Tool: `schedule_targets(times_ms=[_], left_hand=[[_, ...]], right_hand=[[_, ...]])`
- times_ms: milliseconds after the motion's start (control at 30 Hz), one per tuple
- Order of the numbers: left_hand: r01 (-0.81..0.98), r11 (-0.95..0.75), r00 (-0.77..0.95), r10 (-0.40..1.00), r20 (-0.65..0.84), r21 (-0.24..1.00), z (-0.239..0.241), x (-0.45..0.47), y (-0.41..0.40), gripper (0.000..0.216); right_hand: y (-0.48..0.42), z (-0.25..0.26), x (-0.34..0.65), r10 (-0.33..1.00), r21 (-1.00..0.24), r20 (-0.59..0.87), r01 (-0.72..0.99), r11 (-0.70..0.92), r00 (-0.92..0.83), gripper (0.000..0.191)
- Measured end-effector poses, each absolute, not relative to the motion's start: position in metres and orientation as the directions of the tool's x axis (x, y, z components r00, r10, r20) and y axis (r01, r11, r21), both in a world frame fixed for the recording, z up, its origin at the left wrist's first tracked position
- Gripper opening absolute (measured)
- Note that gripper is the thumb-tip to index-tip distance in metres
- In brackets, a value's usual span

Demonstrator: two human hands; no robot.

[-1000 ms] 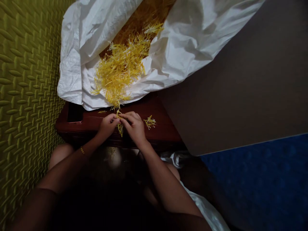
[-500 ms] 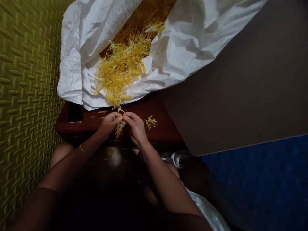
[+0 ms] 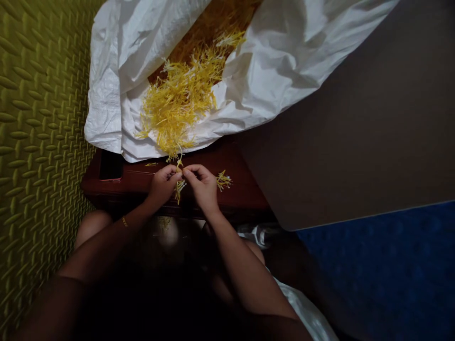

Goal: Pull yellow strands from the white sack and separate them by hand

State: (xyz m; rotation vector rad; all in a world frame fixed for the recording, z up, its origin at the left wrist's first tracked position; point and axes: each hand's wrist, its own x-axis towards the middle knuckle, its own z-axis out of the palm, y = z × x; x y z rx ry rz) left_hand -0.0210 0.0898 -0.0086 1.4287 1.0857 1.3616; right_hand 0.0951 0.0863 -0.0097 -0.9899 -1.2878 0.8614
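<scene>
Pinching a yellow bundle [image 3: 178, 190] just your side of the white sack [image 3: 280, 66]

Your left hand [image 3: 162, 183] and right hand [image 3: 203, 185] each have a fingertip grip closed on that bundle, seemingly to steady its thin strands from both sides. The yellow pile [image 3: 179, 104] spills from the sack's mouth, likely for easy reach. A cluster [image 3: 223, 180] lies on the worktop [image 3: 232, 154], also your side of the sack.

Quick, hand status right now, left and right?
Left hand: closed, pinching a small bundle of yellow strands.
Right hand: closed, thumb and finger pinched beside it; whether it grips a strand is too small to tell.
</scene>
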Motion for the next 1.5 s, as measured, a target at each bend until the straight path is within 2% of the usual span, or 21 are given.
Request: schedule_targets(times_ms=[133, 233, 300, 367, 433, 467, 533, 600, 667, 767, 833, 900, 1033, 1167, 1267, 1500], left_hand=[[-0.159, -0.146, 0.097, 0.982, 0.162, 0.976, -0.003, -0.021, 0.088, 0.006], [-0.248, -0.048, 0.130, 0.988, 0.082, 0.968, -0.004, -0.019, 0.086, 0.007], [-0.255, -0.009, 0.113, 0.993, 0.039, 0.967, -0.006, -0.019, 0.085, 0.010], [-0.230, -0.020, 0.047, 0.998, 0.032, 0.973, -0.008, -0.020, 0.085, 0.010], [-0.190, -0.070, -0.023, 0.997, 0.067, 0.979, -0.009, -0.021, 0.087, 0.009], [-0.171, -0.098, -0.046, 0.995, 0.091, 0.980, -0.010, -0.022, 0.088, 0.008], [-0.141, -0.143, -0.072, 0.988, 0.134, 0.980, -0.011, -0.024, 0.092, 0.008], [-0.119, -0.170, -0.086, 0.983, 0.160, 0.978, -0.012, -0.026, 0.094, 0.009], [-0.102, -0.178, -0.090, 0.981, 0.169, 0.979, -0.012, -0.027, 0.095, 0.010], [-0.068, -0.198, -0.075, 0.978, 0.193, 0.978, -0.012, -0.026, 0.094, 0.011], [-0.050, -0.226, -0.051, 0.973, 0.223, 0.973, -0.011, -0.025, 0.093, 0.011], [-0.046, -0.243, -0.037, 0.970, 0.242, 0.969, -0.011, -0.025, 0.093, 0.010], [-0.112, -0.202, -0.065, 0.979, 0.196, 0.973, -0.010, -0.028, 0.095, 0.010], [-0.182, -0.142, -0.071, 0.989, 0.131, 0.973, -0.008, -0.029, 0.096, 0.010], [-0.193, -0.136, -0.041, 0.991, 0.130, 0.972, -0.006, -0.028, 0.094, 0.009], [-0.214, -0.177, 0.015, 0.983, 0.185, 0.961, -0.009, -0.028, 0.093, 0.010]], right_hand=[[0.094, -0.016, 0.095, 0.985, -0.943, 0.141, -0.290, 0.163, 0.098, 0.021], [0.110, -0.017, 0.119, 0.973, -0.919, 0.124, -0.348, 0.186, 0.194, 0.024], [0.121, -0.017, 0.146, 0.931, -0.948, 0.197, -0.184, 0.261, 0.308, 0.024], [0.129, -0.018, 0.175, 0.882, -0.954, 0.292, 0.181, 0.240, 0.370, 0.022], [0.133, -0.021, 0.198, 0.875, -0.837, 0.328, 0.538, 0.094, 0.357, 0.019], [0.133, -0.022, 0.206, 0.885, -0.754, 0.321, 0.656, 0.023, 0.338, 0.018], [0.131, -0.024, 0.210, 0.892, -0.630, 0.330, 0.776, -0.036, 0.309, 0.019], [0.127, -0.022, 0.202, 0.868, -0.603, 0.416, 0.796, 0.040, 0.272, 0.025], [0.119, -0.017, 0.182, 0.836, -0.668, 0.499, 0.716, 0.203, 0.229, 0.028], [0.104, -0.010, 0.146, 0.898, -0.827, 0.433, 0.432, 0.360, 0.079, 0.029], [0.096, -0.009, 0.126, 0.944, -0.901, 0.324, 0.284, 0.327, -0.059, 0.031], [0.092, -0.011, 0.113, 0.956, -0.938, 0.253, 0.205, 0.280, -0.148, 0.029], [0.095, -0.016, 0.110, 0.973, -0.978, 0.192, 0.059, 0.200, -0.128, 0.018], [0.098, -0.016, 0.110, 0.990, -0.992, 0.087, -0.106, 0.074, -0.115, 0.025], [0.097, -0.016, 0.106, 0.986, -0.989, 0.080, -0.136, 0.060, -0.147, 0.032], [0.094, -0.016, 0.100, 0.968, -0.979, 0.163, -0.151, 0.135, -0.192, 0.032]])
